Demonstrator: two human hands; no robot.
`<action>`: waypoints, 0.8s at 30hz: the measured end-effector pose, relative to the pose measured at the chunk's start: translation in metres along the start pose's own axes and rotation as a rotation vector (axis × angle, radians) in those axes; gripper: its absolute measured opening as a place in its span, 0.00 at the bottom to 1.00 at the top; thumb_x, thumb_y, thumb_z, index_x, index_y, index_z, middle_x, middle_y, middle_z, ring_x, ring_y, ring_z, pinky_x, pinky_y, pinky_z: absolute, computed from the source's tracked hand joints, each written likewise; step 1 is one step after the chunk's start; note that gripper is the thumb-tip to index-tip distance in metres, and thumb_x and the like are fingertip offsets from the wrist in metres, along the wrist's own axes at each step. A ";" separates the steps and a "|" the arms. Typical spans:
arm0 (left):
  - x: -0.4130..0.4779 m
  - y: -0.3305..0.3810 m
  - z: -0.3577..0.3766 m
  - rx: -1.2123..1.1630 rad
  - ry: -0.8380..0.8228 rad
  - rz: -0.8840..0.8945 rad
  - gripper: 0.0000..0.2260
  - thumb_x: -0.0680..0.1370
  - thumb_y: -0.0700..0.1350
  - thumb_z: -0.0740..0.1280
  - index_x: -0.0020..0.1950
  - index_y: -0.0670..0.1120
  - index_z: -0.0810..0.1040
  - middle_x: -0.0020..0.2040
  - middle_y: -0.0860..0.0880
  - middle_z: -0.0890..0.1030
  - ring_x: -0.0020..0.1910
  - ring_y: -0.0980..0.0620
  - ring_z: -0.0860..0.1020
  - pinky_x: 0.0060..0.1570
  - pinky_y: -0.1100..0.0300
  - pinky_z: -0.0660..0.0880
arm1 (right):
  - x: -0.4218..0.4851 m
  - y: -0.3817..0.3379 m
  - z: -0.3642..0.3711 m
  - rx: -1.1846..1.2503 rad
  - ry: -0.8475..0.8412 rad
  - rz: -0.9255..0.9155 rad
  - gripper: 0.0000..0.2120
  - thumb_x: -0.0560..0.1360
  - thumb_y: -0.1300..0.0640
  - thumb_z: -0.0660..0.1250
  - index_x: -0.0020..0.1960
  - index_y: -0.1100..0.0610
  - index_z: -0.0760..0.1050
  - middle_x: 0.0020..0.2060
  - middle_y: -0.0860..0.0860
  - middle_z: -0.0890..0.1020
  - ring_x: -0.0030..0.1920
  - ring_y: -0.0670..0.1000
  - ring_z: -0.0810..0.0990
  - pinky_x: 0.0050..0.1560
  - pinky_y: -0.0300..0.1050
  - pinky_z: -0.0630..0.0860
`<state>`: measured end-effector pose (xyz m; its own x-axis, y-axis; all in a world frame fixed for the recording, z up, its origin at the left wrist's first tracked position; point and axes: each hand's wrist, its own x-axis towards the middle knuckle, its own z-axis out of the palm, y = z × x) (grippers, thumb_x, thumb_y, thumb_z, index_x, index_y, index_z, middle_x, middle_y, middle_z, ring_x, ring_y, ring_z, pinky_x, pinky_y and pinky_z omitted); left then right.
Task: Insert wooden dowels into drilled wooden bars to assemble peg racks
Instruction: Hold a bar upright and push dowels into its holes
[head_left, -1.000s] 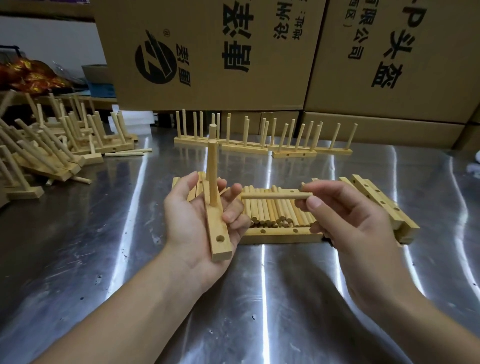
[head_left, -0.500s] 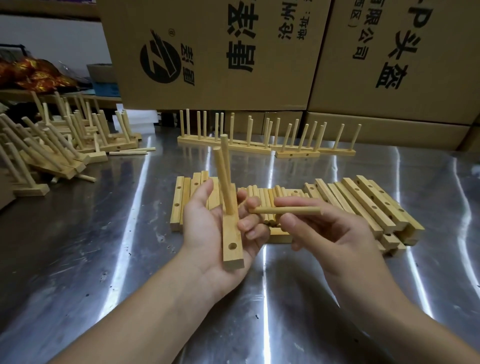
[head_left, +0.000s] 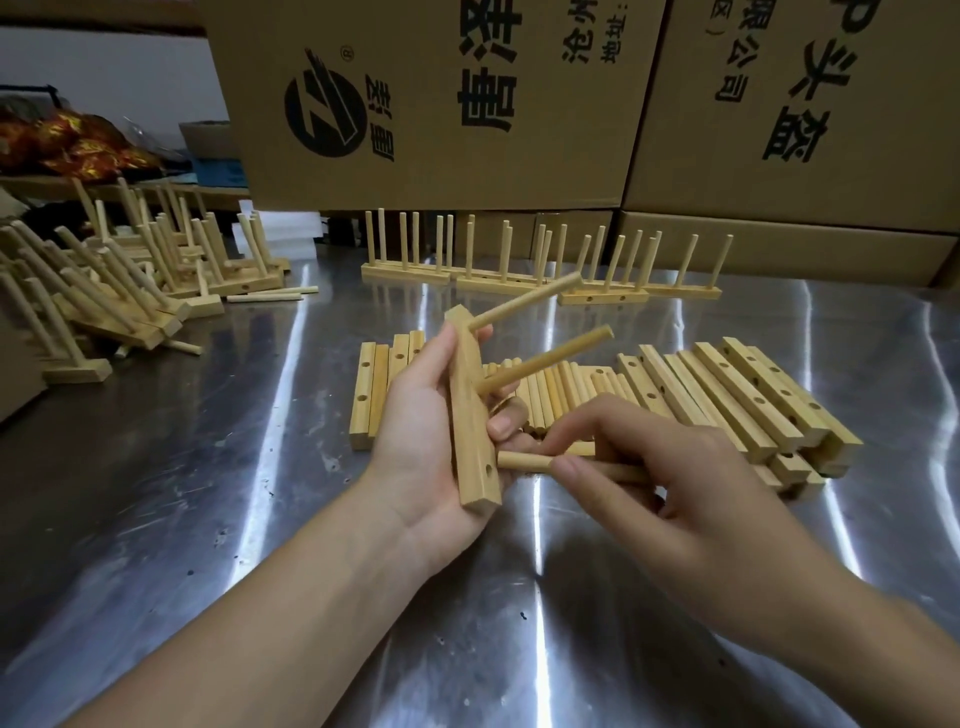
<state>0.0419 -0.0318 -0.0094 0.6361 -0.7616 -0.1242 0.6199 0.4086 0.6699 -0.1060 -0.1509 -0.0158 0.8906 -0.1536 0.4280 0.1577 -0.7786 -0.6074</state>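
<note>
Head view: left hand (head_left: 421, 431) grip wraps the drilled bar (head_left: 470, 410), held above the counter (head_left: 208, 467), with two seated dowels (head_left: 545, 358) pointing far-right. Right hand (head_left: 670, 483) grip pinches a loose dowel (head_left: 524, 461), tip just beside the bar's near hole (head_left: 489, 469).

I record a scratched, reflective steel table (head_left: 156, 519), two large printed cardboard boxes (head_left: 441, 104) (head_left: 805, 104) at its far edge, a flatter carton (head_left: 779, 254) under the right one, white blocks (head_left: 280, 239) beside the left, and red-gold foil packets (head_left: 67, 140) far left.
</note>
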 end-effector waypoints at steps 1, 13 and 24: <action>0.000 0.000 0.000 0.009 -0.004 0.006 0.17 0.85 0.59 0.62 0.66 0.49 0.78 0.37 0.49 0.72 0.30 0.54 0.66 0.28 0.62 0.64 | 0.000 0.000 0.000 -0.014 -0.008 -0.016 0.05 0.85 0.47 0.67 0.56 0.46 0.79 0.31 0.50 0.75 0.31 0.52 0.72 0.31 0.44 0.66; 0.002 -0.004 0.000 0.095 -0.053 0.008 0.19 0.85 0.62 0.60 0.50 0.48 0.79 0.33 0.49 0.68 0.27 0.54 0.64 0.29 0.61 0.59 | 0.002 -0.011 -0.003 -0.262 -0.030 -0.084 0.11 0.84 0.44 0.65 0.63 0.42 0.82 0.50 0.31 0.83 0.46 0.37 0.82 0.43 0.42 0.79; 0.000 -0.005 -0.002 0.187 -0.197 0.027 0.26 0.85 0.65 0.58 0.39 0.51 0.83 0.33 0.49 0.68 0.26 0.54 0.64 0.27 0.62 0.67 | 0.003 -0.010 -0.004 -0.366 -0.079 -0.129 0.12 0.84 0.40 0.63 0.56 0.45 0.82 0.43 0.40 0.85 0.39 0.43 0.82 0.37 0.49 0.79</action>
<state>0.0401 -0.0330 -0.0146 0.5387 -0.8420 0.0281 0.4963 0.3441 0.7970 -0.1070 -0.1461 -0.0060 0.9056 -0.0045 0.4241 0.1206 -0.9560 -0.2675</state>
